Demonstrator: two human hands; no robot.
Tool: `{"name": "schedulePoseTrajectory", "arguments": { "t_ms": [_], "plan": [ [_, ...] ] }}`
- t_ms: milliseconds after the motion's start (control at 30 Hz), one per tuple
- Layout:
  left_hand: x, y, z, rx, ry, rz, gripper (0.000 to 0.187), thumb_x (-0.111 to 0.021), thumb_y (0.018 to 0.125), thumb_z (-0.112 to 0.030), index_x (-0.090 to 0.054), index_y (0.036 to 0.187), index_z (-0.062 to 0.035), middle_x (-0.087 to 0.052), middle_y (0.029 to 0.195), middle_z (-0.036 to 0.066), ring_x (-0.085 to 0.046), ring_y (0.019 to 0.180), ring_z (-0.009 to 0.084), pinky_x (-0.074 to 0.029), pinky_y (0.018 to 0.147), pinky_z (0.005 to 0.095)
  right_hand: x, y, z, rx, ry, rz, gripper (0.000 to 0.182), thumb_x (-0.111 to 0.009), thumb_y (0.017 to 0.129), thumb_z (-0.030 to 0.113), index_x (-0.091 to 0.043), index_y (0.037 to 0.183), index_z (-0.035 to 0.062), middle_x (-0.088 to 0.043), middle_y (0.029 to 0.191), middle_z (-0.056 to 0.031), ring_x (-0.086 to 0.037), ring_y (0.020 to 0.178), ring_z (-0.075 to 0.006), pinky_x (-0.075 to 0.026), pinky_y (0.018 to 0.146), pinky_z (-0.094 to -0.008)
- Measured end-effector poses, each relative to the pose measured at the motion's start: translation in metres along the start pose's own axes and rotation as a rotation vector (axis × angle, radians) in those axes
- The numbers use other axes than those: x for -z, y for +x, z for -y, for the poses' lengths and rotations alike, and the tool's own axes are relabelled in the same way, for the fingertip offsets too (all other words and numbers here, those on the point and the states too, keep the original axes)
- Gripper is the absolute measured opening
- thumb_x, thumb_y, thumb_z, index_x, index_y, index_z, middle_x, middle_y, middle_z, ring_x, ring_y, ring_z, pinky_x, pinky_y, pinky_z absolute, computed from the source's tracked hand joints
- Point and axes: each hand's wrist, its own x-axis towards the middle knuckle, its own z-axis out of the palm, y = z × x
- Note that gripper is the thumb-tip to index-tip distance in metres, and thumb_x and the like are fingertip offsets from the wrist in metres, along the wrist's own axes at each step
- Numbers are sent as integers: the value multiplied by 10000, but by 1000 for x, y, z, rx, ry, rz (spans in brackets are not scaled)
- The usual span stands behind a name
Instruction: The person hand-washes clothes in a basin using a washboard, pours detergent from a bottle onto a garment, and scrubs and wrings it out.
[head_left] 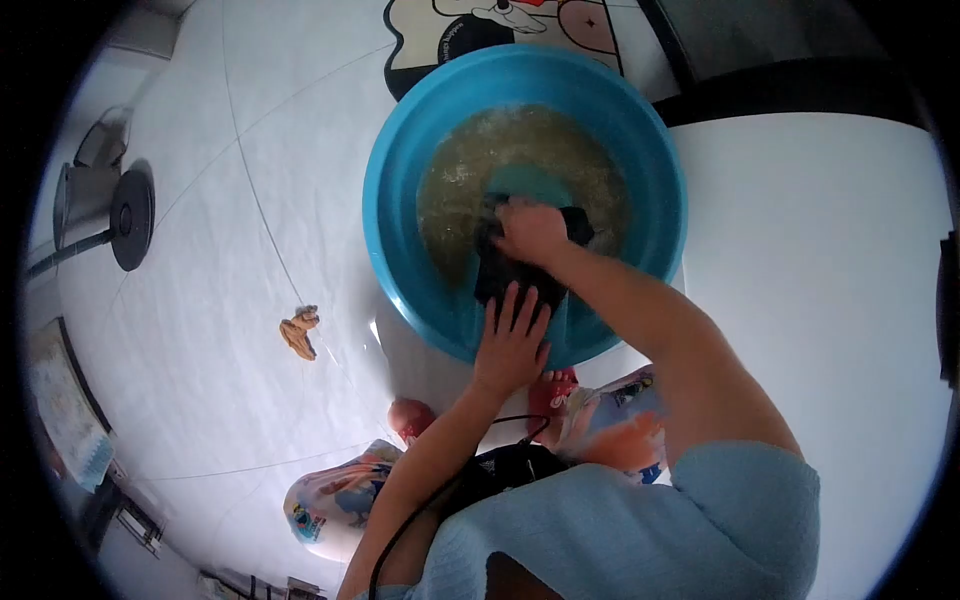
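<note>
right hand grips the dark cloth in the blue basin; left hand lies open, flat on the cloth at the basin's near rim. water already murky; washing unfinished.

You wear a light blue top with short, wide sleeves that leave both forearms bare. Your left hand and right hand carry no gloves, rings or watch that can be made out. A thin black cable runs along your left side toward a dark device at your chest.
</note>
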Motion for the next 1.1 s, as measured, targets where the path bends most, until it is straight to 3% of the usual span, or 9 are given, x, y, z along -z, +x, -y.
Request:
{"name": "schedulePoseTrajectory", "arguments": {
  "t_ms": [200, 267, 333, 500, 800, 867, 900, 967, 1100],
  "plan": [
    [6, 3, 0, -26, 6, -43, 506, -599, 823, -341, -530, 1263, -100, -336, 1447, 152, -229, 1366, 391, -216, 1064, 603, 8, 31, -19, -448, 205, -287, 506, -599, 835, 424, -533, 1201, 82, -485, 1308, -168, -496, 1174, -334, -513, 851, -422],
    [4, 1, 0, -31, -1, -62, 496, -596, 825, -341, -537, 1254, -99, -344, 1441, 154, -235, 1363, 392, -218, 1063, 603, 1, 29, -22, -323, 185, -82, 499, -624, 817, 401, -532, 1178, 70, -501, 1259, -165, -506, 1148, -335, -511, 847, -438],
    [-1, 0, 0, -31, -9, -82, 506, -591, 828, -346, -525, 1267, -103, -353, 1433, 157, -246, 1354, 398, -220, 1065, 599, 0, -18, -4, -61, 153, -221, 482, -657, 789, 375, -544, 1126, 50, -530, 1176, -143, -523, 1105, -322, -515, 834, -430],
    [-13, -5, 0, 26, -7, 40, 526, -580, 836, -346, -498, 1295, -105, -353, 1431, 160, -245, 1350, 408, -220, 1067, 593, -13, -72, 29, 252, 78, -119, 457, -687, 756, 364, -575, 1070, 51, -569, 1057, -132, -552, 1020, -315, -532, 773, -407],
    [-4, -1, 1, -39, 8, -58, 512, -594, 824, -325, -521, 1275, -93, -338, 1437, 173, -228, 1364, 401, -243, 1065, 570, 28, 48, 3, -358, 168, 28, 393, -605, 825, 382, -621, 1045, 57, -603, 1157, -140, -602, 1039, -294, -520, 811, -419],
    [-3, 1, 5, -29, -4, -78, 518, -605, 813, -321, -526, 1269, -89, -336, 1440, 173, -223, 1368, 398, -249, 1063, 567, 19, 60, -4, -478, 228, -267, 403, -608, 818, 368, -608, 1083, 64, -589, 1169, -144, -590, 1046, -302, -512, 829, -428],
    [-3, 1, 5, -24, -4, -88, 520, -611, 808, -317, -527, 1268, -87, -340, 1436, 173, -230, 1365, 399, -253, 1060, 566, 13, 55, -2, -475, 228, -255, 403, -608, 818, 368, -608, 1083, 64, -589, 1169, -144, -590, 1046, -302, -512, 829, -428],
    [-3, 0, 2, -31, -10, -104, 523, -617, 804, -313, -528, 1266, -86, -345, 1433, 172, -237, 1361, 399, -258, 1057, 565, 4, 31, 3, -25, 139, -261, 416, -639, 785, 340, -599, 1088, 58, -588, 1130, -146, -579, 1035, -317, -508, 839, -438],
    [-20, -4, 3, 2, -51, -46, 510, -610, 806, -305, -533, 1259, -83, -356, 1424, 174, -272, 1341, 403, -267, 1052, 563, -7, -48, 39, 326, 110, -113, 394, -693, 728, 310, -608, 1015, 54, -599, 985, -152, -580, 980, -338, -525, 780, -443]
  ]
}}
